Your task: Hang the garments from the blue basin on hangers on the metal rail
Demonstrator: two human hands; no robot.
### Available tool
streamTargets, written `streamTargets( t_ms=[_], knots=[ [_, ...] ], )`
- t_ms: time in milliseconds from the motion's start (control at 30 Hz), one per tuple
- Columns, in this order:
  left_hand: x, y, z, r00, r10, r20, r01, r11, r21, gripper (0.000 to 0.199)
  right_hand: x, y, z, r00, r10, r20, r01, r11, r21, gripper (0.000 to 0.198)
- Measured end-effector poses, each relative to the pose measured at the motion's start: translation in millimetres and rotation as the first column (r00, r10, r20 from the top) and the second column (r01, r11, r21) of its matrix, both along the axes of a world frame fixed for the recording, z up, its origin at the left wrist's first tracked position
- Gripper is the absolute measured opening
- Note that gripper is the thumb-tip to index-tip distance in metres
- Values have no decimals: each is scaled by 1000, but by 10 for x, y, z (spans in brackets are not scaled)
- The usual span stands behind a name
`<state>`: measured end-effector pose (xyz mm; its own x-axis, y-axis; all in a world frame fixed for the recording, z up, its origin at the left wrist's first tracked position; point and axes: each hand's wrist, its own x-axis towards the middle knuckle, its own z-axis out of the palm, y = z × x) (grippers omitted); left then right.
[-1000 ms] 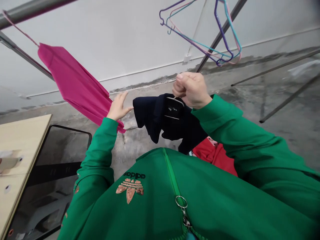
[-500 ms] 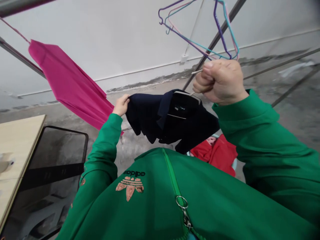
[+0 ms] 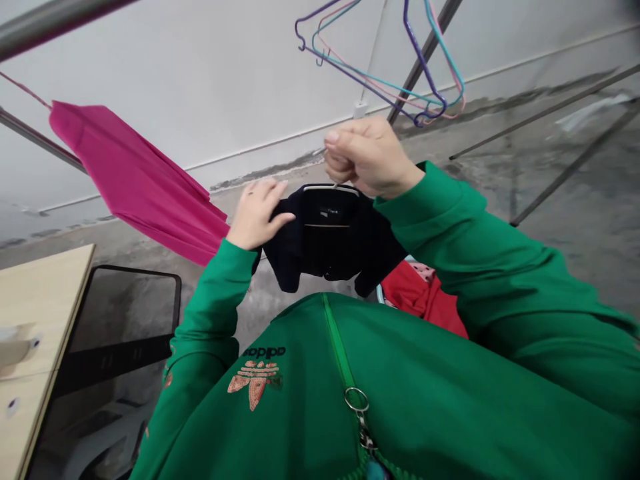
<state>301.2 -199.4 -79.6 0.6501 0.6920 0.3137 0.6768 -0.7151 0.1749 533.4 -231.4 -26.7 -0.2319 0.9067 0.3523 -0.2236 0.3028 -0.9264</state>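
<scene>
A dark navy collared garment (image 3: 333, 243) hangs on a white clothes hanger (image 3: 313, 187) in front of my chest. My right hand (image 3: 367, 157) is closed in a fist around the hanger's hook, above the collar; a bit of the hook's tip pokes out past the fingers. At the garment's left shoulder is my left hand (image 3: 257, 213), its fingers stretched and the thumb apart. It overlaps the dark cloth in view, and I cannot tell whether it touches it.
Purple, blue and pink hangers (image 3: 380, 79) hang from the rack at upper right. A magenta garment (image 3: 135, 180) hangs at left. Red clothes (image 3: 423, 297) lie in a basin on the floor. A wooden table (image 3: 43, 287) and a black-framed chair (image 3: 130, 327) stand at lower left.
My left hand has let go of the garment's shoulder and its fingers have opened. My right hand has moved left with the hanger and garment.
</scene>
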Motion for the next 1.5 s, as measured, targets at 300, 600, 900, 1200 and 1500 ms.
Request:
streamTargets(
  t_ms=[300, 600, 900, 1200, 1500],
  knots=[
    [460, -210, -213, 966, 219, -139, -220, 976, 12, 37, -12, 51, -13, 998, 8, 58, -8, 1000, -6, 50],
    [381, 53, -153, 994, 15, -105, -30, 988, -149, 46, 99, 138, 46, 995, 13, 99, -13, 1000, 1, 47],
    [106, 299, -206, 980, 132, 151, -140, 989, 46, 33, 1265, 97, -437, 609, -151, 779, -43, 974, 222, 62],
    [59, 242, -1, 985, 148, 94, -155, 985, 73, 32, 1174, 101, -1135, 163, -495, 854, 40, 868, 495, 23],
    [-144, 360, 188, 994, 68, 83, -66, 998, -23, 48, 1131, 113, -795, 206, -604, 770, 102, 796, 597, 29]
  ],
)
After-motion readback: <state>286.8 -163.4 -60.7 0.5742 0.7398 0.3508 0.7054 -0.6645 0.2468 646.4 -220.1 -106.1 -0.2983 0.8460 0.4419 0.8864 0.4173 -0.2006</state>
